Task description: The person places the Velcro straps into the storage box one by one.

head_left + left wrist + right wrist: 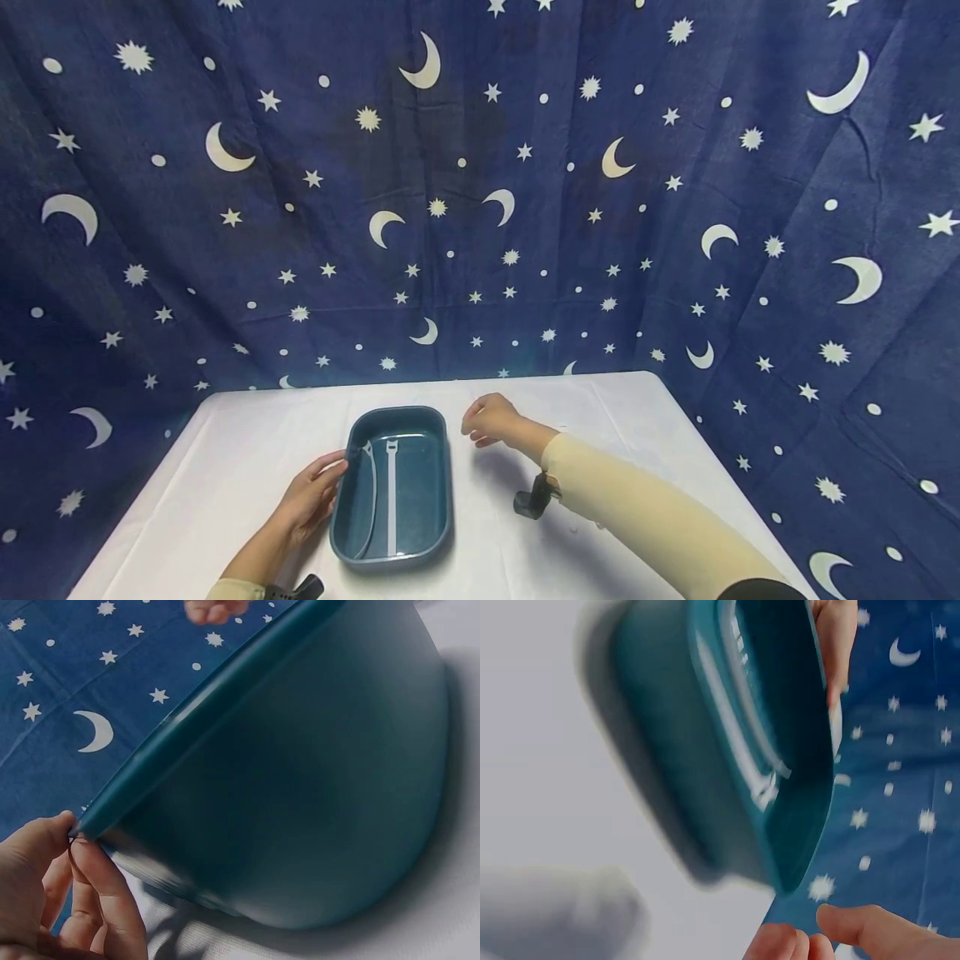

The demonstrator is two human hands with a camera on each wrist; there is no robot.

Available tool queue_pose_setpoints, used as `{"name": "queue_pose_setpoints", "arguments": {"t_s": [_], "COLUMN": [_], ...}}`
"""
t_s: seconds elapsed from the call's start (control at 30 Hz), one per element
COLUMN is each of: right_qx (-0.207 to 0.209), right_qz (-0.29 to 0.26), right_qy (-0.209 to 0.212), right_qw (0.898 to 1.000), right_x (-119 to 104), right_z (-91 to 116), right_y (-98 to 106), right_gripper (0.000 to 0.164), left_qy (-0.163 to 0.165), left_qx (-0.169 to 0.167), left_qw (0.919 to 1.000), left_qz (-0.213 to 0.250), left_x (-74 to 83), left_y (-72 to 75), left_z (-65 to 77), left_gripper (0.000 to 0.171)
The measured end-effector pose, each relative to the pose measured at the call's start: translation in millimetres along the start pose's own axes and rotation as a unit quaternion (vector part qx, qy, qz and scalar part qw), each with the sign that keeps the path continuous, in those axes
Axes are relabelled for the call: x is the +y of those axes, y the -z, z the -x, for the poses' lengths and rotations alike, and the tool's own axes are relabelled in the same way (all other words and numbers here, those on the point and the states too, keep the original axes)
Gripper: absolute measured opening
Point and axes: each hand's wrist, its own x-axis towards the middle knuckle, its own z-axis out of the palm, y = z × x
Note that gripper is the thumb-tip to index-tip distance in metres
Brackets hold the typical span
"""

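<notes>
A teal plastic tub (422,508) stands on the white table, left of centre in the head view. Inside it lie two pale strap-like cable ties; one tie (392,500) runs straight along the bottom, its slotted head toward the far end. The other tie (373,500) bends in a curve near the left wall. My left hand (310,493) pinches the tub's left rim between thumb and finger, as the left wrist view shows. To the right of the tub's far corner, my right hand (492,419) hovers above the table with loosely bent fingers, holding nothing.
The white-covered table (585,400) reaches back to a dark blue curtain (450,250) with moons and stars, which also hangs along both sides. A black wrist-camera mount (534,497) sticks out below the right forearm.
</notes>
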Motion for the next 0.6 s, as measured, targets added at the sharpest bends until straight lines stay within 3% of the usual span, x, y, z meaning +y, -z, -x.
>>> {"name": "queue_pose_setpoints", "arguments": {"t_s": [0.3, 0.6], "right_qx": [0.078, 0.1], "right_qz": [0.062, 0.039], "right_qy": [-0.018, -0.058], "right_qw": [0.995, 0.993], "right_x": [46, 85], "right_z": [2, 7], "right_y": [56, 104], "right_gripper": [0.014, 0.016], "left_qy": [-0.002, -0.002], "left_qx": [0.001, 0.003], "left_qw": [1.0, 0.9999], "left_qz": [0.002, 0.013], "left_x": [-0.5, -0.9], "left_y": [0.5, -0.9], "left_z": [-0.5, -0.1], "left_gripper": [0.068, 0.067]}}
